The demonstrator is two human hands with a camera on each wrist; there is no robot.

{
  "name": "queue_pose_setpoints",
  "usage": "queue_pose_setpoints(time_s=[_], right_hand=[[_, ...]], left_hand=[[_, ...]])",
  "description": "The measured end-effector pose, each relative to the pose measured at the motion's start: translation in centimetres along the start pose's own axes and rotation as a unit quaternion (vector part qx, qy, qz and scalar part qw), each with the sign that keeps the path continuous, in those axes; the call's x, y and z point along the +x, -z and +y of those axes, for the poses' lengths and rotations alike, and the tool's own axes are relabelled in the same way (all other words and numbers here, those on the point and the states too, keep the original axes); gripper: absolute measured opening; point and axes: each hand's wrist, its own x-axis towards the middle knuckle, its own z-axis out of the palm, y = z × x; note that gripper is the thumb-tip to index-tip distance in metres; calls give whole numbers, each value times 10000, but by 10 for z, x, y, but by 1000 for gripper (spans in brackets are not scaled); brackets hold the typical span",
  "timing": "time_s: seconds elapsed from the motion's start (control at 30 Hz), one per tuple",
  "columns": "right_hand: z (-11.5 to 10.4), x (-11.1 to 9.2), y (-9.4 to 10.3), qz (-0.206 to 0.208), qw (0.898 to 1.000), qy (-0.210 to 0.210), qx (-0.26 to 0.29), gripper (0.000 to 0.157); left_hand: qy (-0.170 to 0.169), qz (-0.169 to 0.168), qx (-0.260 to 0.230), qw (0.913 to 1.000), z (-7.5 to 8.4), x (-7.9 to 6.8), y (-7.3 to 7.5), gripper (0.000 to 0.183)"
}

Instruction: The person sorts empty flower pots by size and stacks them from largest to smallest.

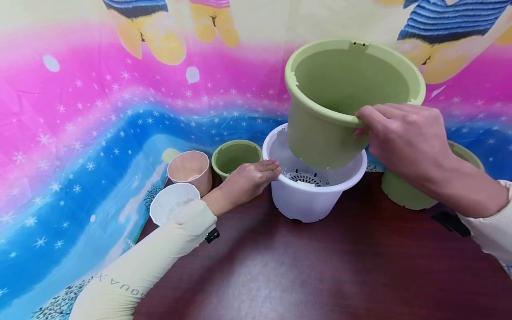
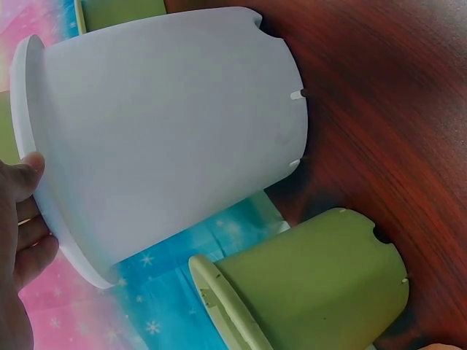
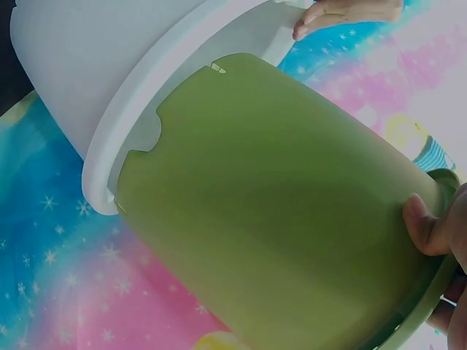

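Observation:
My right hand [image 1: 408,135] grips the rim of a large green plastic flowerpot [image 1: 320,133], thumb on the outside wall in the right wrist view. The green pot is held tilted in the air, its base partly inside the mouth of a white flowerpot [image 1: 306,204]. The white pot stands upright on the table, with a slotted bottom showing inside. My left hand [image 1: 250,180] holds the white pot's rim at its left side; the left wrist view shows the thumb [image 2: 29,171] and fingers at that rim.
Behind my left forearm stand a smaller green pot [image 1: 230,153], a pinkish pot [image 1: 182,169] and a small white pot [image 1: 160,206]. Another green pot [image 1: 408,195] sits at the right, partly behind my right forearm. A colourful printed cloth [image 1: 120,115] hangs behind the dark wooden table [image 1: 280,271].

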Motion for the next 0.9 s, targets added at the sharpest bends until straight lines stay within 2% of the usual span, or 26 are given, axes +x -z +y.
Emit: queue_pose_setpoints(time_s=[0.47, 0.73, 0.9], right_hand=[[-4, -1, -3, -59, 9999, 3, 145, 9], [-8, 0, -8, -68, 9996, 13, 277, 3], [-12, 0, -13, 45, 9991, -10, 411, 5]], left_hand=[[6, 12, -37, 10000, 0, 1, 0, 27], [29, -54, -50, 10000, 1, 2, 0, 26], [35, -64, -57, 10000, 1, 2, 1, 26]])
